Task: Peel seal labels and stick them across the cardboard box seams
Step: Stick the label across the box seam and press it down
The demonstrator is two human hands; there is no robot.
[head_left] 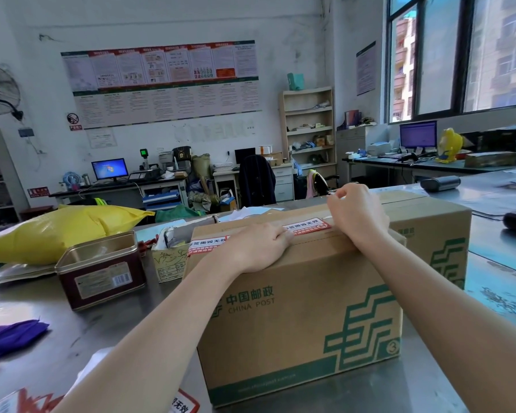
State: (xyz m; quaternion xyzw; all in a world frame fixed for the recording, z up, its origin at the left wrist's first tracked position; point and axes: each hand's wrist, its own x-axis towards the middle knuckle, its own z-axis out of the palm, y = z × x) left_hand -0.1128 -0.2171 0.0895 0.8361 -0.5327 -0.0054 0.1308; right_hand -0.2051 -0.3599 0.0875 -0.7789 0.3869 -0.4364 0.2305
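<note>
A brown cardboard box (295, 308) with green China Post print stands on the metal table in front of me. A red and white seal label (309, 227) lies along its top near edge, and another (206, 244) wraps the left top corner. My left hand (256, 248) rests flat on the box top edge, fingers pressing over the label strip. Farther back on the top, my right hand (356, 213) has its fingers curled and pinched together at the far end of the label; what it pinches is too small to tell.
A second cardboard box (435, 231) stands right behind the first. An open red tin (102, 269), a small carton (169, 257) and a yellow bag (60, 231) lie to the left. Purple cloth (9, 338) and loose labels (182, 406) sit near the front edge.
</note>
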